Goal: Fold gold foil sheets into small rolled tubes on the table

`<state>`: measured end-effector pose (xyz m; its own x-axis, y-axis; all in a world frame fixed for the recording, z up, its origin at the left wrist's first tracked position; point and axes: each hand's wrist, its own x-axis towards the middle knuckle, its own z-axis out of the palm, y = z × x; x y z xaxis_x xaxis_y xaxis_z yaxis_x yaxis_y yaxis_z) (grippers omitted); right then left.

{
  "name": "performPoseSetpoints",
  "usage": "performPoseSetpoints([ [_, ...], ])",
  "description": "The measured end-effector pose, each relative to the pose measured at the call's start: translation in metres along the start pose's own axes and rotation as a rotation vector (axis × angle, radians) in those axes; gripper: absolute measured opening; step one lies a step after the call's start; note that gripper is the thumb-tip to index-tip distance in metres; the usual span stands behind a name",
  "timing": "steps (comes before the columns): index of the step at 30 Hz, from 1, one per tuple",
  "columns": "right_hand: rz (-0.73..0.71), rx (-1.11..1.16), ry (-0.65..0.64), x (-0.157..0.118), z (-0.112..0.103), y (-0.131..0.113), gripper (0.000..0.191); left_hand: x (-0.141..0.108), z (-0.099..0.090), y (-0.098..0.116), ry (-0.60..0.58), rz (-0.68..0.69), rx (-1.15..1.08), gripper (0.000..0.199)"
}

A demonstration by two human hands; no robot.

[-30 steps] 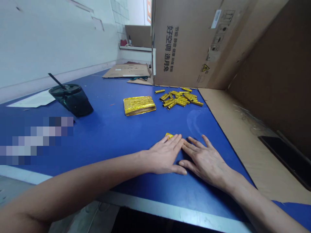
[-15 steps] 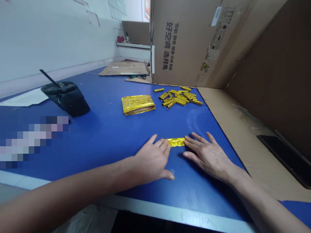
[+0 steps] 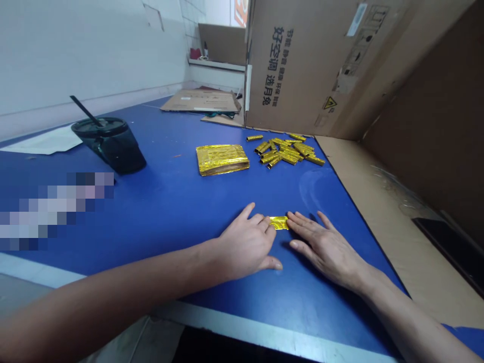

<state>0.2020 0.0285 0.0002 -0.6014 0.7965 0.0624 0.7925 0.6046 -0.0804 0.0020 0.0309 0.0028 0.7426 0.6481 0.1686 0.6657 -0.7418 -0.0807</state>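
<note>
A strip of shiny gold foil paper [image 3: 280,223] lies flat on the blue tabletop [image 3: 170,206], its ends covered by my fingers. My left hand [image 3: 249,242] presses on its left end, palm down with the thumb and index finger spread away. At the right end, the outstretched fingertips of my right hand [image 3: 317,242] rest on the strip, thumb held apart. Farther back sits a stack of gold foil sheets [image 3: 223,160]. To its right is a loose heap of several small folded gold tubes [image 3: 287,151].
A dark cup with a straw [image 3: 117,146] stands at the left, with a white sheet [image 3: 45,141] behind it. A big cardboard box [image 3: 302,65] rises at the back right. Flattened cardboard [image 3: 202,101] lies at the far end. A dark flat object [image 3: 449,247] rests on cardboard at right.
My left hand has slid slightly right along the strip, so less gold shows between my hands. The whole view has shifted a little.
</note>
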Motion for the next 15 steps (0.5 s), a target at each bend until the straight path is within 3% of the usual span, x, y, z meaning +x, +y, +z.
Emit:
performPoseSetpoints([
  [6,-0.008,-0.050,0.092,0.003,0.003,0.008,0.037,0.016,-0.011,-0.016,-0.088,-0.073,-0.104,0.035],
  [15,0.004,0.050,0.190,0.008,0.004,0.003,0.026,0.027,0.003,-0.017,0.001,-0.036,-0.008,0.016],
])
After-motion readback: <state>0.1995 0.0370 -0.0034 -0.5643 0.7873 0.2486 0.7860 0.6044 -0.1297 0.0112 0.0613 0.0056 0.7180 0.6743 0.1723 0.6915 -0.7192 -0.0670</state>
